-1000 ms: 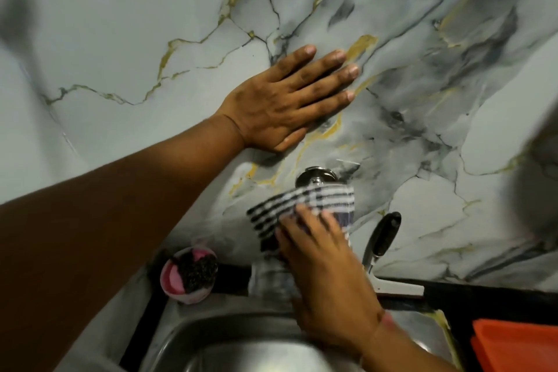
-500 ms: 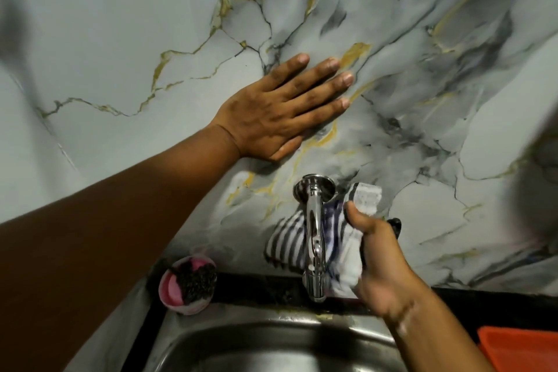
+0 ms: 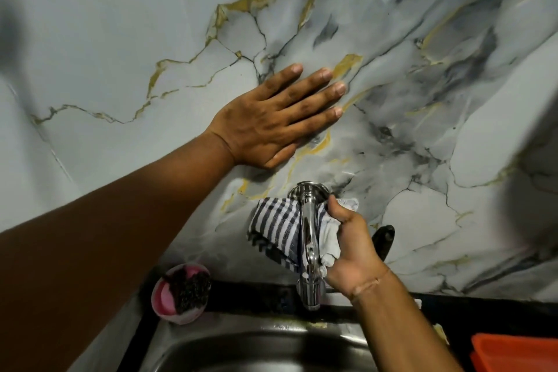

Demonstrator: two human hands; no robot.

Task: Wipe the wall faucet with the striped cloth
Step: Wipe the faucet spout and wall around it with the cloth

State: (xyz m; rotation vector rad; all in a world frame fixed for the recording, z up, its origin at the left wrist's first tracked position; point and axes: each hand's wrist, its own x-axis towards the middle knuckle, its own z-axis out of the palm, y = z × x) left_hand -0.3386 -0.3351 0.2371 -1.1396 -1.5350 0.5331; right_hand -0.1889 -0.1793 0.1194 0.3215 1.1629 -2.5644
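Against the wall (image 3: 105, 39), the left hand (image 3: 271, 118) lies flat, fingers spread, holding nothing and bracing; were it to slide on the slick tile, the person could lurch into the faucet (image 3: 309, 238). Lower right, the right hand (image 3: 353, 248) pinches the cloth (image 3: 276, 231) bunched behind the spout, and its loose striped end may snag or slip free toward the sink (image 3: 271, 344).
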